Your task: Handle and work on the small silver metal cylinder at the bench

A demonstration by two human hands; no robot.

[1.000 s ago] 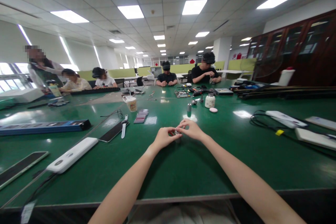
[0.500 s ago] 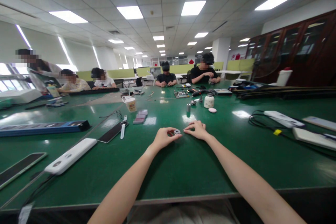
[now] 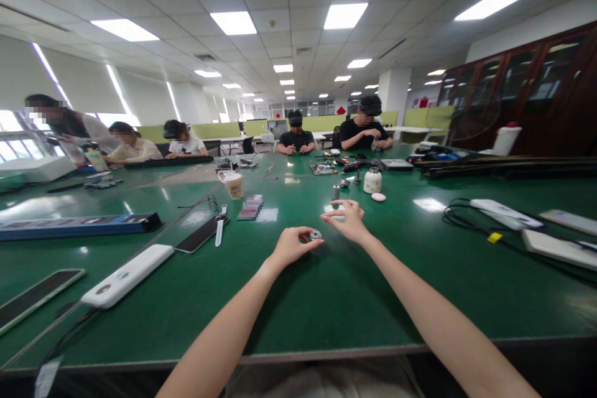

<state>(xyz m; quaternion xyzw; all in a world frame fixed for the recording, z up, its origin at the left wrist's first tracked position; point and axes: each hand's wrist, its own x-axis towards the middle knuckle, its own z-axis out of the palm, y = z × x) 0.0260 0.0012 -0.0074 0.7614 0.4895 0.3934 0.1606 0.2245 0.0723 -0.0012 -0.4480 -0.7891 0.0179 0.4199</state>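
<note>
Low over the green table, my left hand pinches a small round silvery part with a dark centre between thumb and fingers. Something reddish shows beside that part, too small to name. To its right, my right hand is raised with fingers apart and nothing between them. Just beyond its fingers stands a small grey metal cylinder, upright, its lower part hidden by the hand. Farther back are a small metal piece, a white patterned jar and a pale pink round lid.
A paper cup, a white watch, a dark phone and a white power strip lie to the left. Cables and another white strip are on the right. Several people sit or stand across the table.
My right hand has lifted and moved slightly away from the round part toward the grey cylinder, its fingers spreading. My left hand keeps its hold, almost unmoved.
</note>
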